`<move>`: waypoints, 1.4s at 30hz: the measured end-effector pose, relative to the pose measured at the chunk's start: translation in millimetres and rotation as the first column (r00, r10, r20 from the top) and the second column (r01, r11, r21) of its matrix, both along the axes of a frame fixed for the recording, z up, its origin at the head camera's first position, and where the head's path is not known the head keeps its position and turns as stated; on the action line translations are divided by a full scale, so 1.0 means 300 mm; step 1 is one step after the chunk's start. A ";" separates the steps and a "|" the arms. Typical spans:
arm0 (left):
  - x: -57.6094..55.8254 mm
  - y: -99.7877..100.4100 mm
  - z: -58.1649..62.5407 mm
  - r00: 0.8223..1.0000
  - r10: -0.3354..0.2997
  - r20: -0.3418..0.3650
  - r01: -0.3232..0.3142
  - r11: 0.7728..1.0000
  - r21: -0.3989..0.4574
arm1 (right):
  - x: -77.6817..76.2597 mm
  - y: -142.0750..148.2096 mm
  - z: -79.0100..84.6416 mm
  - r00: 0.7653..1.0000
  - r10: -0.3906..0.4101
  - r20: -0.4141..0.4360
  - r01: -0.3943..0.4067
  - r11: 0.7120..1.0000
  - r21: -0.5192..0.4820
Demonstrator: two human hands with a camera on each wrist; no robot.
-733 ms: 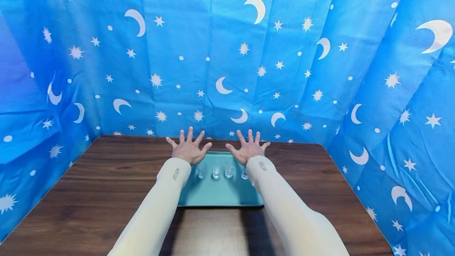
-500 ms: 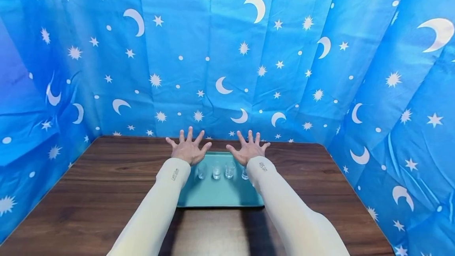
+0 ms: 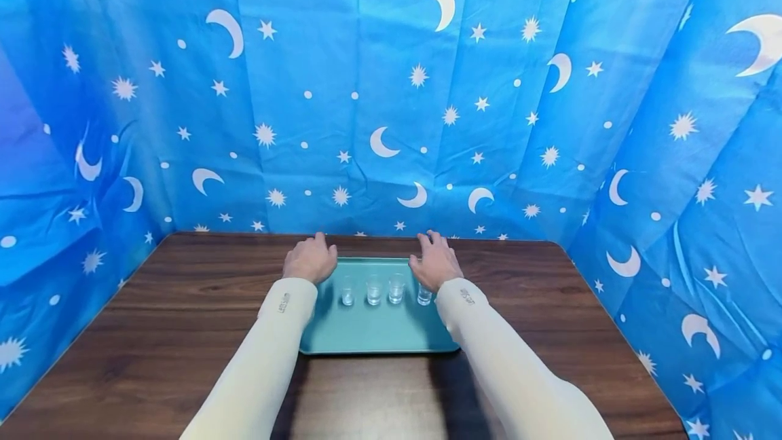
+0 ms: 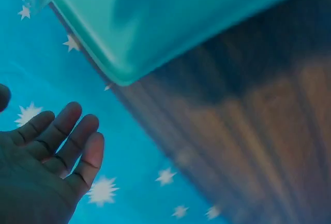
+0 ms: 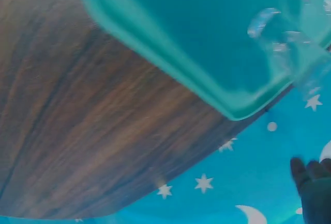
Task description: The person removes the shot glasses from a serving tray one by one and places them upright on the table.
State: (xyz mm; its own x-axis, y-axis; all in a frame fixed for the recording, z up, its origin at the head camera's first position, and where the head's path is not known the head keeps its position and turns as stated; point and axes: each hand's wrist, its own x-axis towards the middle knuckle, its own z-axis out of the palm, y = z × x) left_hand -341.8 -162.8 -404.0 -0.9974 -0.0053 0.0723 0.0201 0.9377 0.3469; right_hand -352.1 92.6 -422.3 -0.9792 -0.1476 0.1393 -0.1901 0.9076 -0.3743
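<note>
Several small clear glasses stand upright in a row on a teal tray [image 3: 379, 337]: a leftmost glass [image 3: 347, 292], two middle glasses [image 3: 373, 292] [image 3: 396, 290] and a rightmost glass [image 3: 424, 296]. My left hand [image 3: 310, 259] hovers over the tray's far left corner and holds nothing; the left wrist view shows its fingers [image 4: 64, 125] loosely extended. Over the far right part of the tray is my right hand [image 3: 436, 262], partly covering the rightmost glass in the head view. Only a dark bit of the right hand [image 5: 315, 188] shows in the right wrist view, apart from the glasses.
The tray lies on a dark brown wooden table [image 3: 183, 304], with table surface to its left, right and front. A blue curtain [image 3: 391, 87] with white moons and stars surrounds the table's back and sides.
Both hands were spread wide with fingers splayed. Their fingers have come closer together and tipped downward, and the hands have moved slightly apart. The glasses and tray stay in place.
</note>
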 end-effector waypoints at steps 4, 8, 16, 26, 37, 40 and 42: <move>0.009 -0.028 -0.041 0.998 0.042 0.048 -0.045 0.996 0.073 | 0.015 0.039 -0.021 0.999 0.028 0.044 -0.028 1.000 -0.009; 0.018 -0.059 -0.075 0.989 0.070 0.129 -0.086 0.988 0.126 | 0.031 0.069 -0.040 0.995 0.078 0.069 -0.076 0.997 -0.023; 0.031 -0.139 -0.162 0.981 0.070 0.179 -0.106 0.974 0.199 | 0.046 0.123 -0.091 0.993 0.098 0.067 -0.095 0.994 -0.048; 0.038 -0.210 -0.201 0.967 -0.065 0.246 -0.019 0.946 0.324 | 0.060 0.161 -0.110 0.980 0.201 -0.003 -0.201 0.978 -0.053; 0.043 -0.207 -0.206 0.972 -0.085 0.219 0.022 0.962 0.273 | 0.065 0.155 -0.101 0.975 0.224 0.004 -0.224 0.974 -0.018; 0.045 -0.201 -0.203 0.972 -0.087 0.218 0.029 0.966 0.256 | 0.065 0.158 -0.105 0.972 0.236 -0.002 -0.236 0.971 -0.030; 0.048 -0.200 -0.203 0.972 -0.088 0.220 0.031 0.968 0.248 | 0.066 0.159 -0.105 0.970 0.242 -0.003 -0.242 0.969 -0.038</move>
